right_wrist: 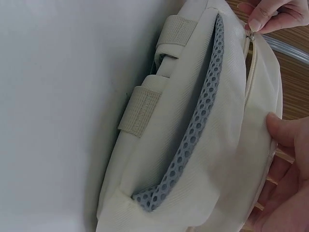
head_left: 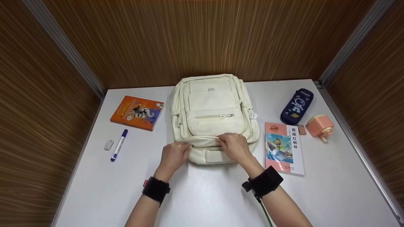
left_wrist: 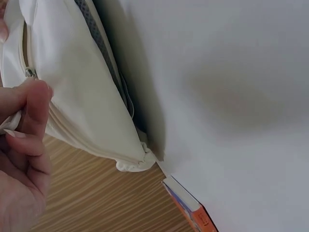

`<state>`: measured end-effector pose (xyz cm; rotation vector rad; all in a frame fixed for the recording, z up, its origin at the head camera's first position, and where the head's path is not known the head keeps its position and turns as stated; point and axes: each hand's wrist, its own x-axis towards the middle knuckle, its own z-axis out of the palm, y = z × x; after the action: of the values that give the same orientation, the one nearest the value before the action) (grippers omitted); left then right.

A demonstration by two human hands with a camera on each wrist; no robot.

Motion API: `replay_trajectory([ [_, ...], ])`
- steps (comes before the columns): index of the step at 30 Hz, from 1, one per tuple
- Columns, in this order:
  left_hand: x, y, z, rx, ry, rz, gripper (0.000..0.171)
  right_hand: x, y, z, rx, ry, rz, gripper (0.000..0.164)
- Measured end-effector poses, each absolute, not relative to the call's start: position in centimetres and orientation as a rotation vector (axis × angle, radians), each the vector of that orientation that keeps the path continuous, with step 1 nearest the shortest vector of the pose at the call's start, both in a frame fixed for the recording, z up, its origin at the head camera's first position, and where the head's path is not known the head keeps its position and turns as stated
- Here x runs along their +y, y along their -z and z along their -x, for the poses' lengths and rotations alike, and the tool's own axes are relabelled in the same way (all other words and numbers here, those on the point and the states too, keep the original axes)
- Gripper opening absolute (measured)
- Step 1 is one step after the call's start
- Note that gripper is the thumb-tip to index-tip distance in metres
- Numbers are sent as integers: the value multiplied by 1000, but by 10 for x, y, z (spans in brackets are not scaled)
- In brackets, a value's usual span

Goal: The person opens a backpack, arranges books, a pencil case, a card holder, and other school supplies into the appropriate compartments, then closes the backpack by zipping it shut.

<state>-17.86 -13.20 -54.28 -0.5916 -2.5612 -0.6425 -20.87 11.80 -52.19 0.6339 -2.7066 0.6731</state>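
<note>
A cream backpack (head_left: 212, 102) lies on the white table, its front pocket facing up and its bottom or top end toward the person. At the near left corner, my left hand (head_left: 174, 156) pinches the small zipper pull (right_wrist: 249, 36). The zipper (right_wrist: 250, 79) is parted along a stretch beside that hand, leaving a narrow gap. My right hand (head_left: 235, 147) grips the fabric edge next to the zipper, thumb on one side and fingers underneath, as the right wrist view shows. A grey mesh strip (right_wrist: 195, 128) lines a fold below the zipper. The bag's inside is hidden.
Left of the bag lie an orange book (head_left: 137, 113), a marker (head_left: 119, 145) and a white eraser (head_left: 109, 144). To the right are a pink-edged book (head_left: 284, 148), a navy pencil case (head_left: 297, 106), a small pinkish block (head_left: 302, 130) and a pink sharpener-like device (head_left: 320, 125). Wooden panels (head_left: 208, 41) enclose the table.
</note>
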Motion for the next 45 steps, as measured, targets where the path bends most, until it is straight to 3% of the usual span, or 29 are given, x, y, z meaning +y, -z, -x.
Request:
replay_trajectory([
  [14,-161,530,181,-2684,569,517,8,122,518,206,-2733,-691,-616,10],
  [21,-170,533,188,-2751,532,434,2,126,515,204,-2783,-730,-684,6],
  [34,-183,548,207,-2825,440,227,5,136,511,204,-2825,-788,-944,20],
  [40,-179,560,222,-2788,340,227,16,139,512,206,-2843,-865,-1099,8],
  [45,-179,568,234,-2755,279,223,23,141,514,207,-2853,-897,-1155,12],
])
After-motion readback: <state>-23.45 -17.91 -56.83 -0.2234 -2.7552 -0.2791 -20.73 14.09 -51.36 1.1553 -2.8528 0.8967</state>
